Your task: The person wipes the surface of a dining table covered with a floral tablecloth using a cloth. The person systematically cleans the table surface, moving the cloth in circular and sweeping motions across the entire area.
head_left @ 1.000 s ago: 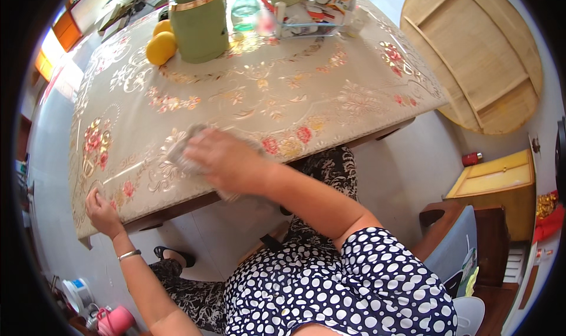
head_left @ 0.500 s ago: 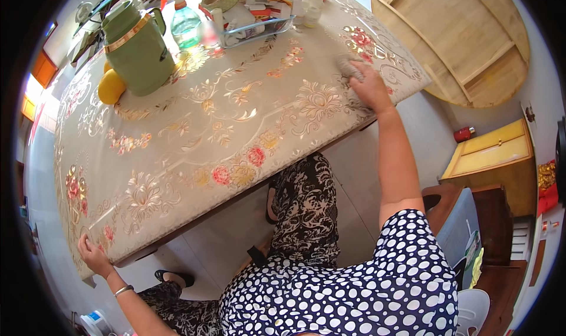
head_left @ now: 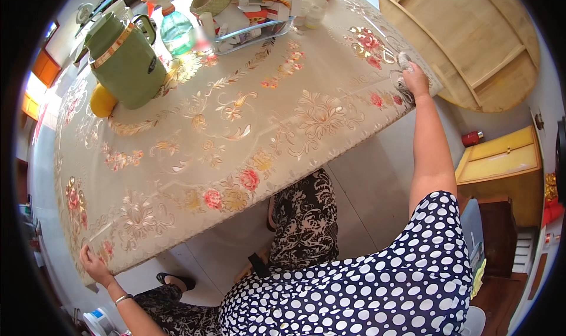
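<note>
The right hand (head_left: 417,81) is grasping a greyish cloth (head_left: 404,59) in its curled fingers at the right corner of the flowered tablecloth (head_left: 265,115), close to the edge, with a round wooden board (head_left: 466,41) standing just beyond. The left hand (head_left: 96,267) is resting at the near left corner, fingers partly bent (whether they are gripping the edge, I cannot tell), while a broad, flat stretch is spreading from both hands to the green jug (head_left: 128,68), spray bottle (head_left: 177,34) and clear tray (head_left: 265,34) on the far side.

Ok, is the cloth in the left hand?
No, the right hand holds the cloth near the right corner of the table, while the left hand is at its near left corner.
</note>
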{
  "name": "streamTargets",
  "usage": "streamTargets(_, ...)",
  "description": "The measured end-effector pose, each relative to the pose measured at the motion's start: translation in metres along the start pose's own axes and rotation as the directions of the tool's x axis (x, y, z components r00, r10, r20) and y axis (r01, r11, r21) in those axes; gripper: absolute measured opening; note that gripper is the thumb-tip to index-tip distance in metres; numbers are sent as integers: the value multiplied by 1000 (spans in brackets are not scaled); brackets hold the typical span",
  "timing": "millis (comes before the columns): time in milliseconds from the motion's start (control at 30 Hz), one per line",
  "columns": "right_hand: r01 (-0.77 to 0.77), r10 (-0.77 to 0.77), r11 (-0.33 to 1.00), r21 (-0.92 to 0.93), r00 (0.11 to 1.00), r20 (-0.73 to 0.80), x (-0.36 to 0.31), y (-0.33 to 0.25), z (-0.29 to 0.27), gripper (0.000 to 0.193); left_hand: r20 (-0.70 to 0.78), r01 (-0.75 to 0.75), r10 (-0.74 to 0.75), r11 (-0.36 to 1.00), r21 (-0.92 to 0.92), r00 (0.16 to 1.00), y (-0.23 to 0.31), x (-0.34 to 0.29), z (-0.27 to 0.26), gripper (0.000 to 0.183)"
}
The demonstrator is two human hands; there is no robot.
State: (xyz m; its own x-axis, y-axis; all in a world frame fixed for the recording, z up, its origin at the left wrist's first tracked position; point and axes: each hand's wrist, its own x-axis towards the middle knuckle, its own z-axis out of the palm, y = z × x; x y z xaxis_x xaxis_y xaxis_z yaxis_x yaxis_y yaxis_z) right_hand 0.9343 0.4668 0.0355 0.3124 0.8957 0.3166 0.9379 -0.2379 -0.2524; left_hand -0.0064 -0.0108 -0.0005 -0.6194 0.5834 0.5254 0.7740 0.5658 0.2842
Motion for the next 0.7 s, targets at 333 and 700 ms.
streamTargets(333,2,-2,992,-129,1000,3,-1,-26,17,53,-19,0,2,995,101,1000,20,-2,2,24)
streamTargets(700,542,-585,778,316,810,51,-121,-254,9,46,-64,12,-4,992,125,998,42,-8,-2,23)
